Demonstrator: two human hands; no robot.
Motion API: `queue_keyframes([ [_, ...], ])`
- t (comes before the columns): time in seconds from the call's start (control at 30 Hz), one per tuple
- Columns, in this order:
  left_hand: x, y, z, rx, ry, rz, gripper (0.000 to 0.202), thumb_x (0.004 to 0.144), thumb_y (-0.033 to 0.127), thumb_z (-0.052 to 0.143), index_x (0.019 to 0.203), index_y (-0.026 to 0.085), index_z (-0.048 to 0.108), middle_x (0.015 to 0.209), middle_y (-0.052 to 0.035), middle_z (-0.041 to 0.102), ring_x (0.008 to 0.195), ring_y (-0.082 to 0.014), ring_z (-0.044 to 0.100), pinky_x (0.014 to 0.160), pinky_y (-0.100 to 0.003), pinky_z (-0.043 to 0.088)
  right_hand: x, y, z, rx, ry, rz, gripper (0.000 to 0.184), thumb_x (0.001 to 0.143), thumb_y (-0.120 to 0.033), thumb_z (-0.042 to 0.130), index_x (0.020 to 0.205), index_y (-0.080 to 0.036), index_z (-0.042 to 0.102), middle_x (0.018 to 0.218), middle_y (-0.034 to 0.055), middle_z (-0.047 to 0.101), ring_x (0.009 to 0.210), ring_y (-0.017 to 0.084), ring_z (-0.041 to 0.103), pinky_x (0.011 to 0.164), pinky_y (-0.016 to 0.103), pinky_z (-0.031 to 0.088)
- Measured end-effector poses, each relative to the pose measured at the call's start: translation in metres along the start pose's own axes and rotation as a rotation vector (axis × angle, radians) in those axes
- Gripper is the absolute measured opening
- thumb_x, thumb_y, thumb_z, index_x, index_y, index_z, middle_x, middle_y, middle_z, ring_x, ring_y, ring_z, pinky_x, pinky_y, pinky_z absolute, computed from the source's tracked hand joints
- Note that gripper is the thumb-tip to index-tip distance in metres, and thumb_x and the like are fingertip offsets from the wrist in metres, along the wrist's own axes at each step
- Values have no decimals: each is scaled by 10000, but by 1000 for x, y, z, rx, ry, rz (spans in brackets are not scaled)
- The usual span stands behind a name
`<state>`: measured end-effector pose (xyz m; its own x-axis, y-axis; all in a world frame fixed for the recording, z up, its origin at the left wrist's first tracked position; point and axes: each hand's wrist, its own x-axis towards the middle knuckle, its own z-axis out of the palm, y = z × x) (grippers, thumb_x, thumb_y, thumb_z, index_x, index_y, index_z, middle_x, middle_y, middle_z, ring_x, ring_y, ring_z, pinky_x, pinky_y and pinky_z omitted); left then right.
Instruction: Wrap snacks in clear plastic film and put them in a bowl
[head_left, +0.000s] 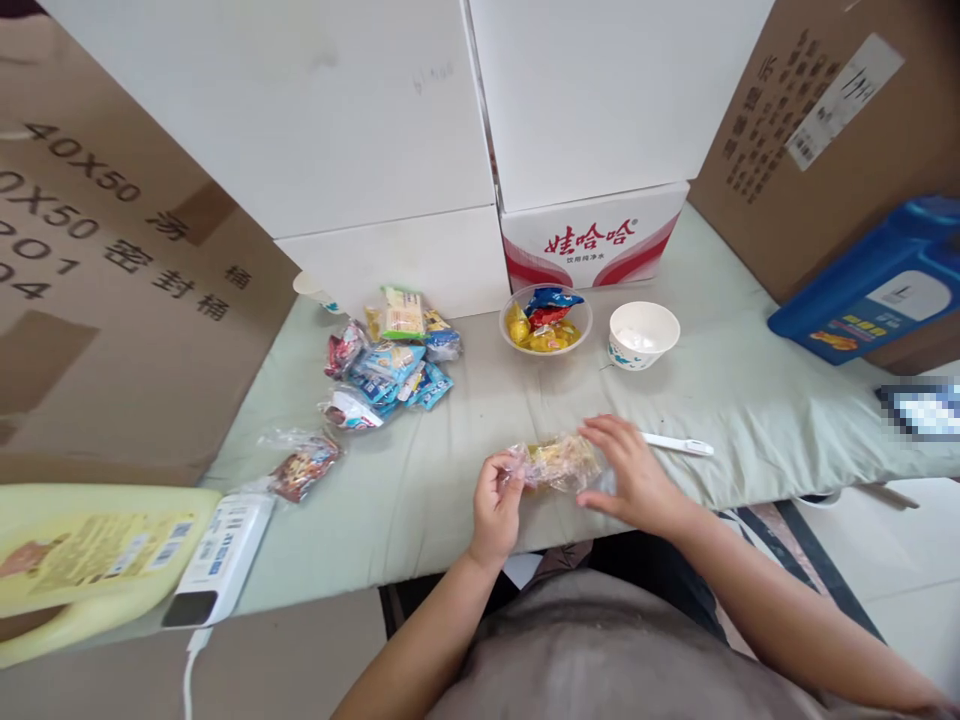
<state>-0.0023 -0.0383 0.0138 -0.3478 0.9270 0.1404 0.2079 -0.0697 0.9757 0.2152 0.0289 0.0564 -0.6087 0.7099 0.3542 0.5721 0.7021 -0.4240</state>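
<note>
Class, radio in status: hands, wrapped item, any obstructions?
Left hand gripping wrapped item. Right hand open beside it. White strip near right hand, seemingly not blocking.

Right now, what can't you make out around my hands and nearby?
All in the head view:
Contents of the clear wrapper: obscured by its crinkled plastic.
White utensil, left end: hidden behind the right hand.
Yellow jug: cut off by the left edge.
Blue bottle, fine label print: too small.

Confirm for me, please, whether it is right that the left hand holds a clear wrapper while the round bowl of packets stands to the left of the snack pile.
Not quite: the round bowl stands to the right of the snack pile, as the head view shows. The left hand does hold a clear wrapper.
</note>
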Motion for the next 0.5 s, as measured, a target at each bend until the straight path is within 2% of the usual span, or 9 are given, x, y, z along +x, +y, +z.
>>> queue_keyframes([
  [0.03,1,1,0,-18,7,-19,287,898,487,540,926,201,537,1027,-79,635,903,-181,650,729,-295,554,7,-9,7,10,-36,-57,712,811,-582,618,1364,-166,453,1351,181,496,1285,355,388,1007,529,377],
  [0.07,2,2,-3,-25,25,-31,288,887,482,558,930,198,547,1009,-74,642,894,-178,648,746,-299,549,11,-15,12,15,-63,-96,661,823,-544,619,1347,-168,472,1332,174,516,1269,356,404,995,531,378],
  [0.13,8,2,-14,-22,79,-39,288,846,464,617,921,192,562,938,-55,647,856,-169,643,756,-296,539,15,-13,19,34,-43,-98,359,895,-377,558,1196,-182,583,1155,133,623,1115,304,521,919,480,422],
  [0.17,12,0,-23,-17,108,-43,286,822,450,645,906,190,563,891,-41,641,813,-160,637,738,-288,534,13,-7,20,50,2,-61,237,918,-297,513,1099,-188,619,1039,109,654,1006,267,562,866,443,442],
  [0.23,19,-8,-43,14,180,-58,269,785,413,676,868,186,557,811,-12,615,720,-136,610,688,-266,520,4,10,17,72,134,49,163,931,-234,475,971,-194,628,887,77,654,864,229,579,788,400,461],
  [0.33,24,-18,-69,163,354,-41,197,790,340,640,870,184,551,790,2,582,699,-121,580,677,-252,497,-13,35,8,47,296,168,100,916,-259,522,948,-209,603,897,72,641,901,239,587,801,405,486],
  [0.4,23,-16,-77,296,467,68,151,812,279,599,917,181,550,856,-15,577,764,-131,581,712,-268,494,-22,40,1,15,353,208,76,906,-256,537,947,-225,593,937,73,633,953,245,589,835,422,495],
  [0.43,22,-11,-76,357,497,172,135,819,243,585,934,181,550,893,-27,575,809,-142,582,740,-285,496,-24,38,-2,8,370,218,71,900,-249,540,948,-231,589,959,75,628,971,244,588,847,429,496],
  [0.5,17,7,-69,442,431,451,137,813,153,571,946,185,556,933,-42,578,876,-163,586,785,-320,503,-23,29,-8,19,378,207,86,885,-226,551,965,-234,581,1013,84,617,1001,243,584,869,442,493],
])
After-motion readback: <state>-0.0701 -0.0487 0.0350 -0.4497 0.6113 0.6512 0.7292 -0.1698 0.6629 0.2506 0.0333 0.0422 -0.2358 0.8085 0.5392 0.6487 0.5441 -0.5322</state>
